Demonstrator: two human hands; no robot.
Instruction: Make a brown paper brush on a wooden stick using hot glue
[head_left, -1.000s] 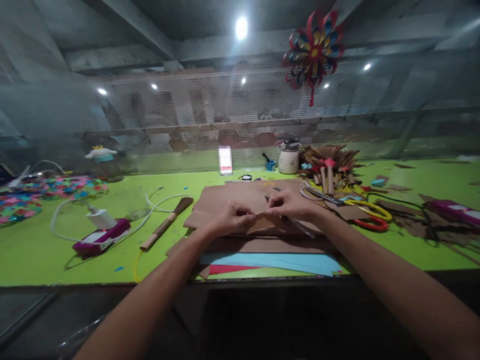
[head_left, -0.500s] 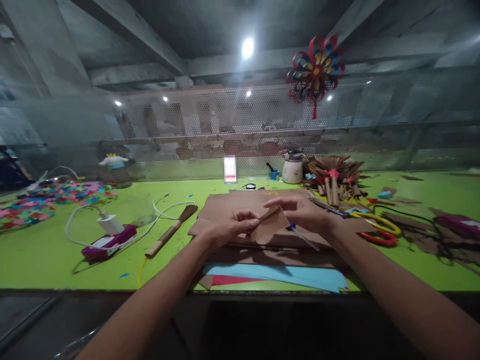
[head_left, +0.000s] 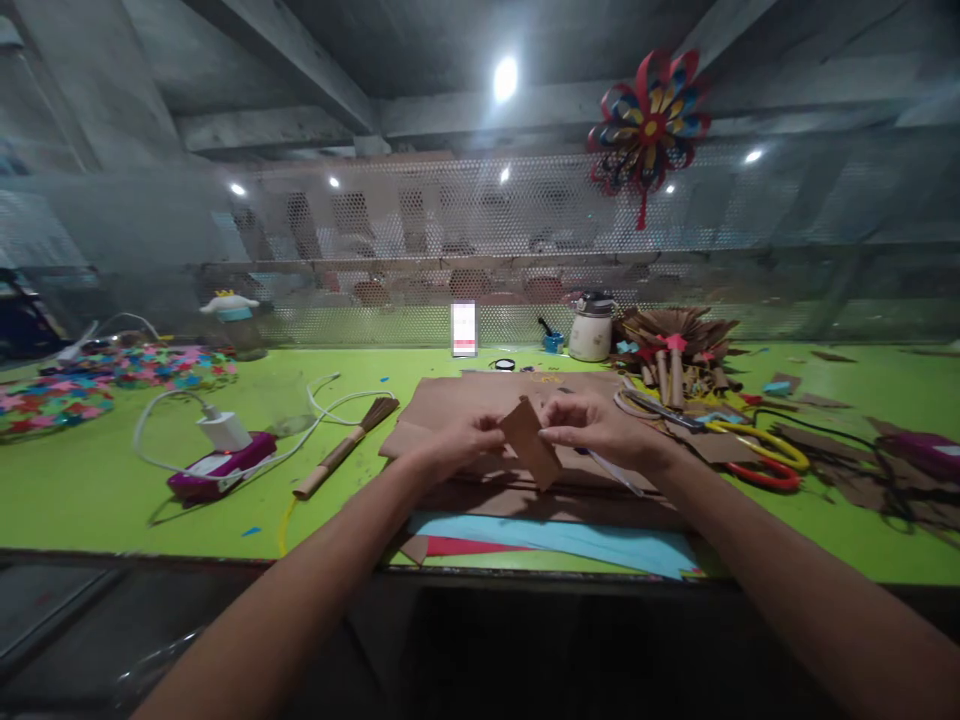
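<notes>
Between my two hands is a small piece of brown paper point(head_left: 531, 445), tilted and seemingly folded. My left hand point(head_left: 474, 440) pinches its left edge, and my right hand point(head_left: 585, 428) grips the right side with thumb and fingers. Under them lies a stack of brown paper sheets point(head_left: 442, 405). Light blue paper strips point(head_left: 555, 538) and a red strip point(head_left: 472, 547) lie along its near side. A thin pale tool point(head_left: 619, 474) rests on the stack, partly hidden by my right hand.
Scissors with yellow and red handles point(head_left: 765, 455) lie at right, before a pile of brown paper fans point(head_left: 675, 335). A small brown paper broom point(head_left: 345, 450) and a purple power strip point(head_left: 221, 468) with a white cable are at left. A jug point(head_left: 591, 330) stands behind.
The brown paper piece has turned from a wide, flat-on position to a narrower, steeper one. My right hand's fingers have closed in on it. The view has shifted slightly.
</notes>
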